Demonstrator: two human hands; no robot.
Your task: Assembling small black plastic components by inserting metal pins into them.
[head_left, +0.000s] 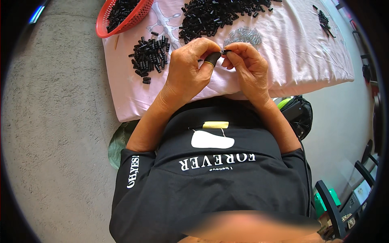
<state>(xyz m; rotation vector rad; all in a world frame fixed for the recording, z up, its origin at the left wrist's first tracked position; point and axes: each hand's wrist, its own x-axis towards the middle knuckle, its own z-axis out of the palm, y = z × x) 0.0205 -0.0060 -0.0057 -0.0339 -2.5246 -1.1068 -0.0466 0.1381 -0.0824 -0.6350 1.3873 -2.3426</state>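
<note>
Above the near part of the cloth-covered table, my two hands meet fingertip to fingertip. Between them is a small black cylindrical part [226,52], mostly covered by the fingers. My right hand [254,71] pinches it between thumb and forefinger. My left hand [184,69] is closed at the part's left end, its thumb wearing a black finger cot [212,59] with a yellow rim. Just beyond the right fingers lies a heap of small shiny metal pieces [245,35]. A pile of short black cylindrical parts [149,56] lies left of my left hand.
A larger heap of black parts [210,18] spreads over the far side of the pale pink cloth [300,56]. The red plastic basket [137,17] at the far left holds more. A few black pieces [324,23] lie far right. A black bag [298,115] sits beside the table.
</note>
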